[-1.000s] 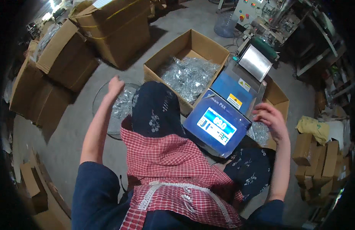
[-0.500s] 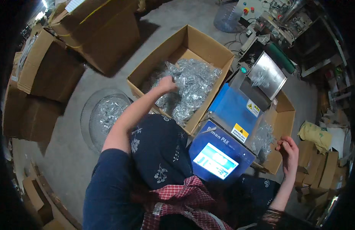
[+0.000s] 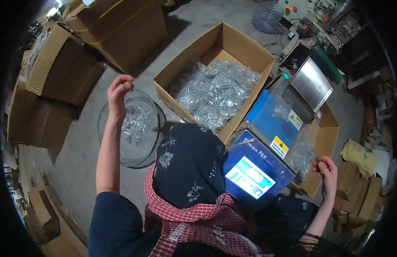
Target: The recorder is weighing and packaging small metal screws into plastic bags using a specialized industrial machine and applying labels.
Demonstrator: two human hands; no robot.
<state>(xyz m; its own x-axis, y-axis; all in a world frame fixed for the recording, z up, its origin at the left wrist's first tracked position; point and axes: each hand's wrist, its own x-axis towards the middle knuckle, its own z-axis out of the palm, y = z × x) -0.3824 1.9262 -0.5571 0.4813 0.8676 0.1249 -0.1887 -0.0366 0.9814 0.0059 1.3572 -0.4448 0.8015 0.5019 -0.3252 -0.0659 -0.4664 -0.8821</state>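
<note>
My left hand (image 3: 120,92) is raised at the rim of a round wire-mesh basket (image 3: 145,157), its fingers curled together; whatever they may hold is hidden. Small shiny metal pieces (image 3: 134,124) lie in the basket. My right hand (image 3: 328,171) has its fingers bent inward beside a smaller carton (image 3: 327,132) of clear plastic packets (image 3: 302,155); what is between the fingertips cannot be made out. Between my hands stands a blue bagging machine (image 3: 258,165) with a lit screen. A clear packet (image 3: 282,107) lies on its upper part, below a tilted metal plate (image 3: 312,83).
A large open carton (image 3: 177,70) of shiny clear packets (image 3: 220,92) stands ahead. Big brown cartons (image 3: 63,68) are stacked at the left. Flattened cardboard (image 3: 357,192) and a yellowish sack (image 3: 358,157) lie at the right. Beyond are a clear water jug (image 3: 267,17) and other machinery (image 3: 322,28).
My left hand has left the large carton and moved left over the mesh basket. Clear material on the metal plate has slid down onto the blue machine. My right hand has barely moved.
</note>
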